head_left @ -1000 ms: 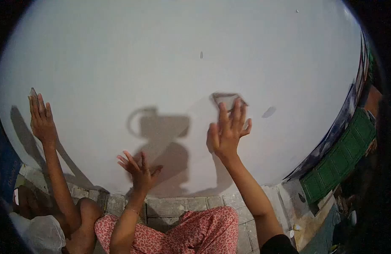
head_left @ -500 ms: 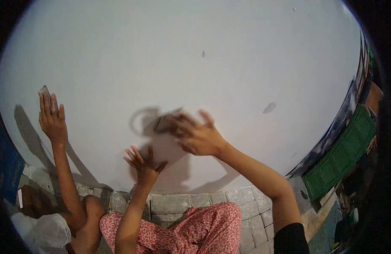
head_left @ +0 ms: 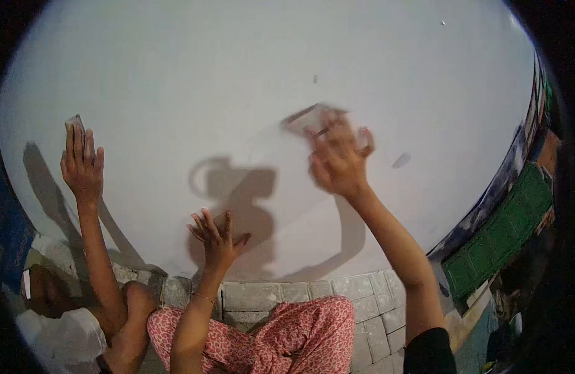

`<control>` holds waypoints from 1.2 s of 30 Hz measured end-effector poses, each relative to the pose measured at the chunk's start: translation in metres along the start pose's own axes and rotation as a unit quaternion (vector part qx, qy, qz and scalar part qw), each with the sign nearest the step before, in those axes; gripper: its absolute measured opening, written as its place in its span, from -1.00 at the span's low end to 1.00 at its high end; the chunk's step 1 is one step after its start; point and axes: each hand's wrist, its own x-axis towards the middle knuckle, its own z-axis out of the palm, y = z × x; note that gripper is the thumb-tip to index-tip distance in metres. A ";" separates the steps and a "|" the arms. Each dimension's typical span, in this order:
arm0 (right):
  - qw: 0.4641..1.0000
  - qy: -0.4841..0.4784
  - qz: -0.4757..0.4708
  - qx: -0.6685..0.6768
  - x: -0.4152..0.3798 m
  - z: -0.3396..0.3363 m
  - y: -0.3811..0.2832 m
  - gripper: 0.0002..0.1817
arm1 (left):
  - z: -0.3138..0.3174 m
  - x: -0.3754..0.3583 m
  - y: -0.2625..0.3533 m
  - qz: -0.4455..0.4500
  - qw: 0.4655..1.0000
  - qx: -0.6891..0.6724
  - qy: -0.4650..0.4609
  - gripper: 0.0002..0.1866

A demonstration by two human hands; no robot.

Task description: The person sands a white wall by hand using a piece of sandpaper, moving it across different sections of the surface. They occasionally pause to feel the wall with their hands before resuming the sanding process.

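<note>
My right hand (head_left: 340,159), blurred by motion, presses a flat greyish sheet with dark edges, which looks like sandpaper (head_left: 303,120), against the white wall (head_left: 175,81). The fingers lie over the sheet and partly hide it. Lower down, my left hand (head_left: 217,240) is open, its fingers spread and its palm towards the wall; it holds nothing. A thin bracelet circles that wrist. Shadows of my head and arms fall on the wall between the two hands.
At the left, another person's hand (head_left: 83,168) holds a small grey piece (head_left: 74,119) to the wall. Grey patches (head_left: 401,160) mark the wall. Paving blocks (head_left: 253,297) run along its foot. A green panel (head_left: 493,234) stands at the right.
My right hand has swept up and to the right along the wall with the sheet under its fingers. My left hand stays nearly in place. The other person's hand has moved slightly up.
</note>
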 end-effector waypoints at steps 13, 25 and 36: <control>0.994 -0.032 0.099 0.021 -0.063 0.000 -0.057 -0.45 | -0.025 0.022 0.036 0.014 0.993 -0.115 0.033 -0.03; 0.915 0.083 0.209 0.336 -0.108 -0.030 -0.073 -0.50 | -0.048 0.158 0.107 0.217 0.975 0.050 -0.016 -0.13; 0.660 -0.292 0.302 0.623 -0.281 -0.032 -0.228 -0.59 | -0.057 0.241 0.153 0.139 0.975 0.072 0.159 -0.25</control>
